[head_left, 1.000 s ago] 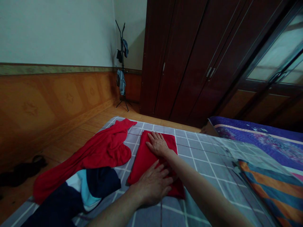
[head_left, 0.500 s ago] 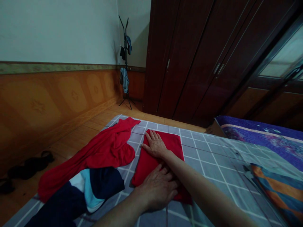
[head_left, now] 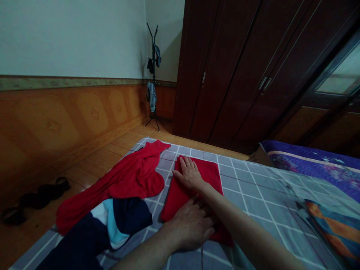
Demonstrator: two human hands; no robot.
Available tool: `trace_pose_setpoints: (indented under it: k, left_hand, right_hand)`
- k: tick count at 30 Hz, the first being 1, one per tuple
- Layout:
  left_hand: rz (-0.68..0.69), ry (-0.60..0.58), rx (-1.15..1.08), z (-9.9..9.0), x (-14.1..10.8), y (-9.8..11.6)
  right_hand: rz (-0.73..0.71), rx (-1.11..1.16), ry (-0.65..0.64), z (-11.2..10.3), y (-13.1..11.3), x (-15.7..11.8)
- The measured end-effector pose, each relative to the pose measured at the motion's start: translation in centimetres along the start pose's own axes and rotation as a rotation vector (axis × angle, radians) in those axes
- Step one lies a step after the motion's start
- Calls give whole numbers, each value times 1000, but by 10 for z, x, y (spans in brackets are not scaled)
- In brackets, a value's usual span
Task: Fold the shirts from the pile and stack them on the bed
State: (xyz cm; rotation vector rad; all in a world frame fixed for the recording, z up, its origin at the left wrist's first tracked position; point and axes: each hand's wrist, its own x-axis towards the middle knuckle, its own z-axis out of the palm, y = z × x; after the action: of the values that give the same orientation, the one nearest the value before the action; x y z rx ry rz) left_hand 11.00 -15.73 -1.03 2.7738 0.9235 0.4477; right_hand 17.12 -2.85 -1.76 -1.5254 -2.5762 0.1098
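A folded red garment (head_left: 209, 170) lies flat on the grey checked bedsheet (head_left: 247, 195). My right hand (head_left: 190, 174) rests palm down on its far left part, fingers stretched out and apart. Nearer to me, my left hand (head_left: 192, 223) lies across the garment's near half, under my right forearm. Its fingers are spread over the cloth, and some tips are in shadow. To the left is a loose, rumpled red garment (head_left: 129, 174). A dark navy garment with white and light blue parts (head_left: 129, 217) lies in front of that, partly touching it.
An orange and blue patterned item (head_left: 337, 227) lies at the bed's right side. Behind the bed stand a dark wardrobe (head_left: 225, 75) and a coat rack (head_left: 153, 75). Dark items (head_left: 42, 197) sit on the floor at left. A purple quilted surface (head_left: 317, 161) is beyond the bed.
The view has shifted slightly, so the scene sits a little further right. Both hands stay on the folded red garment with hardly any movement.
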Motion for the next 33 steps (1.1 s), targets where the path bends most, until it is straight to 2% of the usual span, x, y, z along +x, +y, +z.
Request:
trace_pose_setpoints:
  k: [4, 8, 13, 17, 20, 24, 28, 30, 33]
  left_hand:
    - [-38, -12, -27, -2, -1, 1]
    - [-19, -31, 27, 0, 2, 0]
    - [41, 10, 66, 2, 4, -1]
    - [15, 24, 20, 2, 4, 0]
    - [5, -9, -11, -2, 3, 2]
    - [-81, 5, -87, -5, 2, 5]
    - [-179, 10, -182, 1, -1, 4]
    - [-224, -28, -208, 6, -2, 2]
    - [-282, -62, -221, 12, -3, -1]
  right_hand:
    - [65, -14, -73, 4, 5, -15]
    - [56, -23, -34, 10, -3, 4]
    - [-11, -12, -4, 10, -12, 34]
    - [-47, -7, 7, 4, -15, 33]
    - [15, 41, 82, 1, -11, 17]
    - [218, 274, 270, 1, 8, -16]
    - [330, 400, 322, 7, 35, -51]
    - [334, 391, 341, 11, 45, -69]
    - [263, 302, 378, 16, 54, -95]
